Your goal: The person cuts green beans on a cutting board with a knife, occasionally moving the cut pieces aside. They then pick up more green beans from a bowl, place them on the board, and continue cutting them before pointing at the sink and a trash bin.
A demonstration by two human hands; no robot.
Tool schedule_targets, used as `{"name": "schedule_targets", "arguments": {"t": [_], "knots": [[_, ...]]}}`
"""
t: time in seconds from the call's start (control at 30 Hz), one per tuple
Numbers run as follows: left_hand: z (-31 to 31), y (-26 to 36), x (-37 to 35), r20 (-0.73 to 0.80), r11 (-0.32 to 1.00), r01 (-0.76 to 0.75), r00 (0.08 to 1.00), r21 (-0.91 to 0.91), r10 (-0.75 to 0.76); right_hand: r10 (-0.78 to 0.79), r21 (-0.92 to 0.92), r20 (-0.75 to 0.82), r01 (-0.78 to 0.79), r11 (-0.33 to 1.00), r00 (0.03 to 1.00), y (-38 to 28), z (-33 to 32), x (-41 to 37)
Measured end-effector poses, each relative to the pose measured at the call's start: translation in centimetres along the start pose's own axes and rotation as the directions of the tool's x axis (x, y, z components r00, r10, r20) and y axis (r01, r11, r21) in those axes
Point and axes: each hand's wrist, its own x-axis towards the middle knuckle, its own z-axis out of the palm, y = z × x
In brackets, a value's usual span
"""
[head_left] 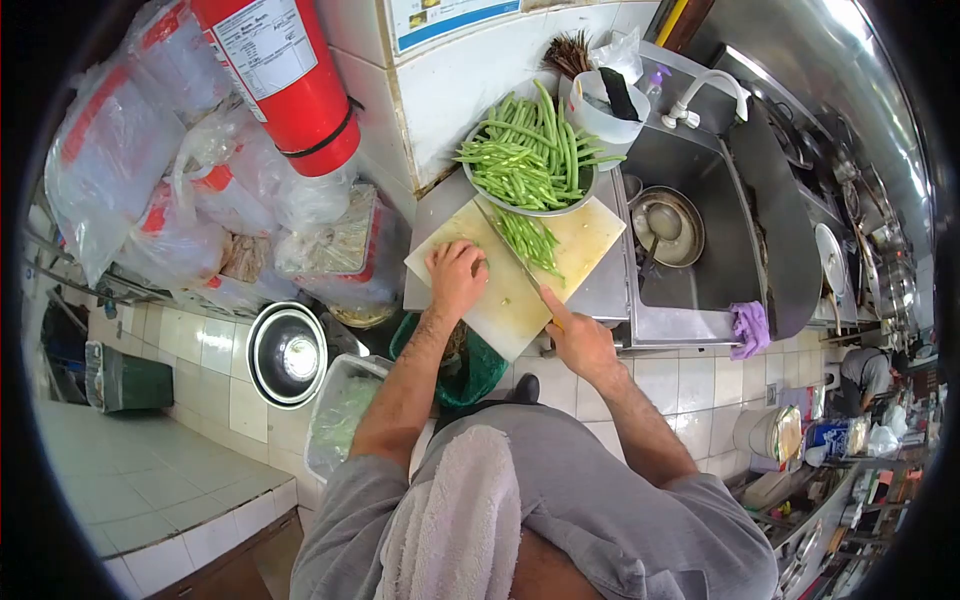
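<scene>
My right hand (580,345) grips a knife (510,248) by its handle, and the blade lies slantwise over the white cutting board (590,240). Right of the blade is a small pile of cut green beans (530,241). My left hand (457,273) rests on the left part of the board with its fingers curled; whether something small is under them is hidden. Behind the board stands a metal bowl (560,212) heaped with whole beans (520,125) and cut beans (505,172). The bowl's front touches or overlaps the board's back edge.
A sink (700,290) with a pan (690,215) and a faucet (690,108) is at right, a purple cloth (750,330) on its edge. A white container (605,120) stands behind. Below left are a green-lined bin (485,375) and a plastic tub (335,410). Another person (865,375) is far right.
</scene>
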Motion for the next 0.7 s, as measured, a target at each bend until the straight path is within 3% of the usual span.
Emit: {"name": "schedule_targets", "arguments": {"t": [0.1,0.2,0.27,0.33,0.4,0.47,0.5,0.57,0.7], "knots": [[0.7,1.7,0.1,-0.073,0.995,0.051,0.996,0.088,-0.044,-0.094,0.028,-0.054,0.096,0.995,0.994,1.8,-1.6,-0.1],[1.6,2.2,0.6,0.020,0.998,0.041,0.999,0.050,-0.042,-0.175,0.043,-0.054,0.177,0.983,0.983,4.4,-2.7,0.5],[2.1,1.3,0.5,-0.075,0.966,0.144,0.984,-0.215,-0.163,-0.212,0.052,-0.028,0.213,0.976,0.977,5.9,-3.1,1.0],[-0.3,5.4,0.7,-0.135,0.990,0.082,0.986,-0.119,-0.098,-0.291,0.026,-0.070,0.294,0.956,0.954,7.3,-3.2,1.4],[-1.4,9.3,0.5,-0.179,0.999,0.039,0.983,-0.014,-0.041,-0.275,0.038,-0.026,0.276,0.960,0.961,7.5,-4.0,1.7],[-0.8,11.9,0.5,0.143,0.986,-0.161,0.978,0.033,0.155,-0.269,0.044,0.012,0.268,0.962,0.963,7.6,-4.0,2.1],[-0.5,12.1,0.6,0.141,0.986,-0.159,0.978,0.044,0.151,-0.280,0.045,-0.025,0.281,0.959,0.960,7.9,-3.8,2.4],[0.6,12.2,0.9,0.315,0.983,-0.123,0.946,0.135,0.075,-0.291,0.044,-0.074,0.295,0.955,0.954,8.7,-4.1,2.5],[0.8,10.3,1.2,0.285,0.977,-0.088,0.958,0.193,0.030,-0.313,0.049,-0.020,0.314,0.948,0.949,11.1,-6.2,1.2]]}}
